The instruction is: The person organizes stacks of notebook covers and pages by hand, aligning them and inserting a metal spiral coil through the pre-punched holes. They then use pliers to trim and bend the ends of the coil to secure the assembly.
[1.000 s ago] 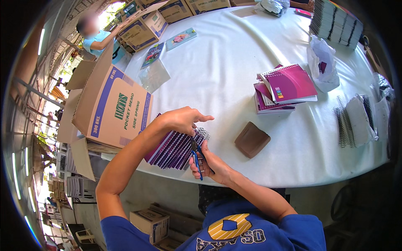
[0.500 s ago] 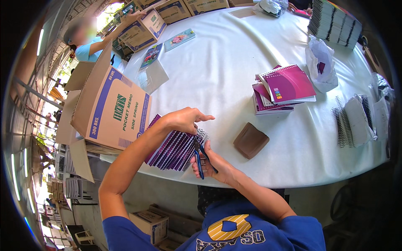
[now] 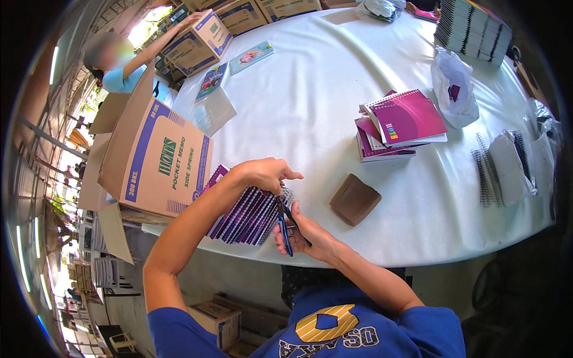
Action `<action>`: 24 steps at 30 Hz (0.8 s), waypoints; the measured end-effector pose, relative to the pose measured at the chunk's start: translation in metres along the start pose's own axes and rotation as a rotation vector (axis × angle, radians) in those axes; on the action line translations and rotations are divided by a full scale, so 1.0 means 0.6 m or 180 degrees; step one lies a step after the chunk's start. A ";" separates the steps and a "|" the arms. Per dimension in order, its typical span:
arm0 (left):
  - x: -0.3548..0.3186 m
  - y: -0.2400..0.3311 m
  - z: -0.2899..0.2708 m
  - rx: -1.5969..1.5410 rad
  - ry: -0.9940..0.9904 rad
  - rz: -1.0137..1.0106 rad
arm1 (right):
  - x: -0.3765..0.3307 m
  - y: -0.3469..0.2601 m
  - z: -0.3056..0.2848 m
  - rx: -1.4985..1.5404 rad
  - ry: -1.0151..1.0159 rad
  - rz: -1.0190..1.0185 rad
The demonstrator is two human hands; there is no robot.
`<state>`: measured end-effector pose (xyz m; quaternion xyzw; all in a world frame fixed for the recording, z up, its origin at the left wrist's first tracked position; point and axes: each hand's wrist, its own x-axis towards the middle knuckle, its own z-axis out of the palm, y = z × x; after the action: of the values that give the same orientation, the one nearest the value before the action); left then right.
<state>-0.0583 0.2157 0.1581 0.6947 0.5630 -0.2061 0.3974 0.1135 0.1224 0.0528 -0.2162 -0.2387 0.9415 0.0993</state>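
Observation:
A fanned stack of purple spiral notebooks (image 3: 242,212) lies at the near edge of the white table (image 3: 310,95). My left hand (image 3: 265,174) rests on top of the stack, fingers curled over the wire spirals. My right hand (image 3: 304,235) grips blue-handled pliers (image 3: 286,224), whose jaws point up at the spiral ends beside the left hand. A brown pad (image 3: 355,198) lies just right of both hands.
An open cardboard box (image 3: 152,161) stands left of the stack. Magenta notebooks (image 3: 397,122) are piled mid-table, loose wire spirals (image 3: 498,170) at right, a plastic bag (image 3: 455,89) and a notebook stack (image 3: 471,27) beyond. Another person (image 3: 119,62) reaches to a box (image 3: 200,39) at far left.
My hands and the pliers stay almost where they were on the stack. The person at far left has raised an arm onto a box.

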 end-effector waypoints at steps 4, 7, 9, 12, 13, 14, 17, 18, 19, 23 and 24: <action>0.006 -0.008 0.001 -0.0073 -0.0089 -0.0093 | 0.008 -0.004 -0.002 0.0190 0.0001 0.0060; 0.006 0.004 -0.003 0.0064 -0.0106 -0.0025 | 0.029 0.002 -0.027 0.0171 0.0064 0.0060; 0.001 0.023 -0.006 0.0279 -0.0153 -0.0024 | 0.057 0.013 -0.068 0.1531 -0.2017 0.0312; 0.021 -0.011 0.014 0.0582 -0.0042 0.0228 | 0.053 0.030 -0.072 0.1024 -0.1441 0.0303; 0.021 -0.016 0.017 0.0556 -0.0045 0.0229 | 0.038 0.025 -0.047 0.1028 -0.1430 0.0326; 0.024 -0.005 0.017 0.0533 -0.0017 0.0148 | 0.006 0.011 -0.013 0.0477 -0.0559 0.0223; 0.024 0.001 0.013 0.0458 -0.0020 0.0045 | 0.002 0.012 -0.004 0.0021 0.0252 0.0113; 0.023 0.000 0.012 0.0424 -0.0060 -0.0011 | 0.005 0.011 -0.005 0.0127 0.0154 0.0097; 0.023 -0.001 0.011 0.0429 -0.0060 -0.0013 | 0.007 0.010 -0.006 0.0128 0.0151 0.0093; 0.027 -0.009 0.014 0.0539 0.0001 0.0063 | 0.011 0.005 -0.010 0.0190 0.0154 0.0112; 0.028 -0.009 0.015 0.0556 0.0000 0.0075 | 0.010 0.004 -0.009 0.0208 0.0166 0.0172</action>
<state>-0.0575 0.2195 0.1389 0.7333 0.5346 -0.2498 0.3377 0.1102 0.1242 0.0451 -0.2438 -0.1993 0.9451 0.0871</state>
